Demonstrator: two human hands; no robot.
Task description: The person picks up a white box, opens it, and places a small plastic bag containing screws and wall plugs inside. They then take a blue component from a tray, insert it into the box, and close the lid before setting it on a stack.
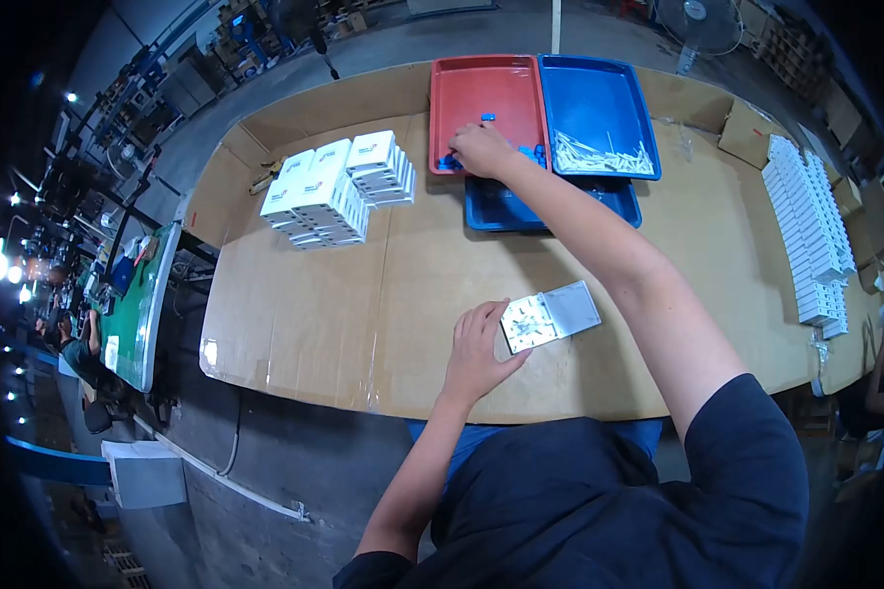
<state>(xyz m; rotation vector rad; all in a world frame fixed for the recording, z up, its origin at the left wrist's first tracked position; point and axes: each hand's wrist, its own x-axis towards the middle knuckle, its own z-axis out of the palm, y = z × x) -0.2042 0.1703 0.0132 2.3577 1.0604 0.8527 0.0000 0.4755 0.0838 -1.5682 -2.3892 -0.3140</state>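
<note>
My left hand [476, 355] grips the left edge of an open white case [528, 324] on the cardboard-covered table. The left half of this case shows small fittings inside; its right half is a plain, pale flap. My right hand [483, 150] reaches into the red tray [486, 83], fingers closed and pointing down by small blue parts [532, 153]. Whatever its fingertips pinch is hidden. Beside the red tray, a blue tray [594, 93] contains many thin white sticks [599, 155]. A second blue tray [491, 221] sits partly beneath them.
Stacked white boxes [309, 191] stand at the left of the table [295, 304]. Long rows of white pieces [805, 231] line the right side. Cardboard walls [334, 103] edge the back. Further left, another person [81, 344] sits by a green-topped bench [138, 314].
</note>
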